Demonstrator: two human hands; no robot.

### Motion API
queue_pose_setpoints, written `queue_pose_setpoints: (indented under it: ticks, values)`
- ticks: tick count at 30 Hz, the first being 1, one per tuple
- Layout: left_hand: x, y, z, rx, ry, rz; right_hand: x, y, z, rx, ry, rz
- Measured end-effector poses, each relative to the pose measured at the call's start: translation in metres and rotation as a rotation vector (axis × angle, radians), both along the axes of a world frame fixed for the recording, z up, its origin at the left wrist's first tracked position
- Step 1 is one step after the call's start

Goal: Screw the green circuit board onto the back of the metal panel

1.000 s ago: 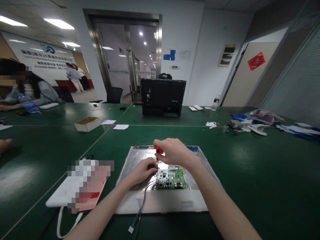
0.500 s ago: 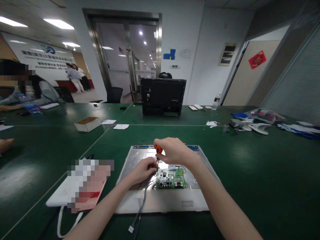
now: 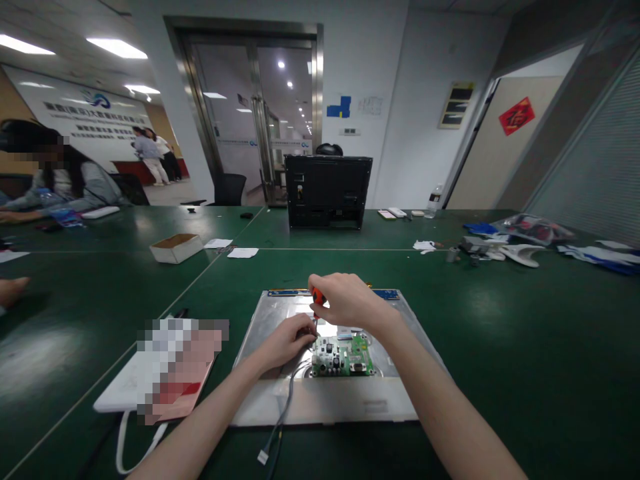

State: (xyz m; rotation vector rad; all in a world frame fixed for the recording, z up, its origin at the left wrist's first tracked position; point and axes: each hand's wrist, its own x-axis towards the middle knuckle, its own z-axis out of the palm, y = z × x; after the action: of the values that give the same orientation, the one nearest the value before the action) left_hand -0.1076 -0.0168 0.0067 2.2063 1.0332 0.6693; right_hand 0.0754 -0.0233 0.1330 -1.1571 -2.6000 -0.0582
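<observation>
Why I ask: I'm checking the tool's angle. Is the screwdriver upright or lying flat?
Upright, or nearly: the right hand holds the screwdriver with its shaft pointing down near the circuit board.

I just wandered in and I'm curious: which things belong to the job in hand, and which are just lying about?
In the job:
- screwdriver, in the right hand
- green board, by the left hand
- metal panel beneath
- cable

Apparently just lying about:
- open box
- papers
- bottle
- black monitor (role unclear)

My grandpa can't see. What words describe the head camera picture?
The right hand holds a red screwdriver at the corner of a circuit board, the left hand nearby. The board lies on a metal panel on a green table.
</observation>
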Motion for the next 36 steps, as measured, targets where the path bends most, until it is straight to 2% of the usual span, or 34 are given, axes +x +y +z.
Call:
queue_pose_setpoints:
  ticks: [27,36]
  values:
    - [0.0005,0.0001,-0.0005,-0.002,0.002,0.009,0.0,0.0028,-0.0006,-0.002,-0.008,-0.042]
    - [-0.0015,0.0016,-0.0017,-0.021,-0.019,-0.011,0.0038,-0.0021,0.0037,-0.06,0.037,0.016]
